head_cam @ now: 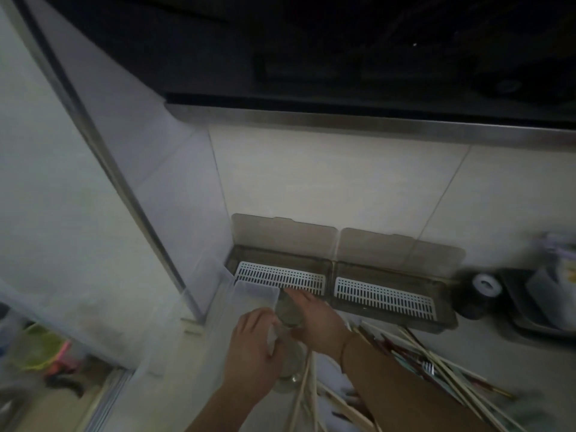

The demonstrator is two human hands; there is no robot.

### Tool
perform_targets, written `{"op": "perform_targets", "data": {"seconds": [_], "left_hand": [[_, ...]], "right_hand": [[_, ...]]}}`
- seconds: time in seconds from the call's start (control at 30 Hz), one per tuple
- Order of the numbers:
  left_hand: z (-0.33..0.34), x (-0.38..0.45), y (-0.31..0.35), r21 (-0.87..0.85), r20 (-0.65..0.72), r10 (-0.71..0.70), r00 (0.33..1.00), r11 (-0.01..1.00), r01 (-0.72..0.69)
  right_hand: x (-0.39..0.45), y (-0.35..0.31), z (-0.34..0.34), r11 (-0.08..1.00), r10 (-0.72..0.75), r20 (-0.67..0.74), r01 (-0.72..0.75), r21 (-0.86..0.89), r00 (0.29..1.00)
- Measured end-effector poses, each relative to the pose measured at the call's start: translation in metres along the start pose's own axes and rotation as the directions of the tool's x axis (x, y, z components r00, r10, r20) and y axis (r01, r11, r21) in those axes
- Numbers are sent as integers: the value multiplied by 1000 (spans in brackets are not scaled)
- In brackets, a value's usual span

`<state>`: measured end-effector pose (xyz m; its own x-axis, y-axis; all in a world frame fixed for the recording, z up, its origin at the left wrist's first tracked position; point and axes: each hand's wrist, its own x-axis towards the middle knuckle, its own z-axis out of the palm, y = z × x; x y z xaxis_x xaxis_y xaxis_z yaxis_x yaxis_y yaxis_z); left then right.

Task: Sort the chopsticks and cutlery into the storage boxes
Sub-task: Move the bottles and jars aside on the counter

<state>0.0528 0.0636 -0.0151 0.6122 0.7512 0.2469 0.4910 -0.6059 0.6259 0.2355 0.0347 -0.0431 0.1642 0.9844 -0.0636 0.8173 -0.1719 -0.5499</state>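
Note:
Two smoky storage boxes stand side by side against the tiled wall with their lids up, the left box (280, 260) and the right box (442, 307). Each holds a white slotted tray and nothing else that I can see. Chopsticks (436, 360), pale and dark red, lie in a loose heap on the counter at the lower right, with a fork (428, 367) among them. My left hand (252, 347) and my right hand (314, 316) both grip a clear glass jar (288, 310) just in front of the left box. The jar is blurred and partly hidden by my fingers.
A translucent plastic bin (255, 294) sits left of the jar, touching the left box's front. A black roll with a white core (481, 294) and a dark tray (530, 319) stand at the right. A metal frame (124, 182) runs down the left side.

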Motion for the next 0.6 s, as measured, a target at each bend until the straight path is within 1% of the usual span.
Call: {"op": "perform_targets", "data": {"seconds": [0.1,0.17,0.27,0.33,0.43,0.5,0.57,0.6], "left_hand": [[2,4,4,-8,10,1,1000,1000,-1],[6,7,12,-39,-31,38,999,998,-39],[19,16,35,-116,-95,79,992,989,-90],[33,22,56,-164,-101,127,987,976,-142],[67,29,96,-159,-60,280,958,945,-286],[94,30,124,-93,22,353,935,932,-350],[122,30,152,-51,134,380,915,925,-377],[137,29,165,-47,209,395,895,918,-394]], "right_hand": [[-6,3,-3,993,-9,-79,18,118,997],[-19,6,-9,982,-12,-172,44,182,985],[-51,13,-30,954,73,-348,36,299,935],[-79,22,-48,928,179,-436,-5,372,882],[-134,46,-76,904,311,-518,-80,420,797],[-173,66,-93,896,392,-570,-159,415,722],[-211,89,-108,868,481,-616,-240,435,623],[-230,102,-115,844,529,-628,-279,458,571]]}}
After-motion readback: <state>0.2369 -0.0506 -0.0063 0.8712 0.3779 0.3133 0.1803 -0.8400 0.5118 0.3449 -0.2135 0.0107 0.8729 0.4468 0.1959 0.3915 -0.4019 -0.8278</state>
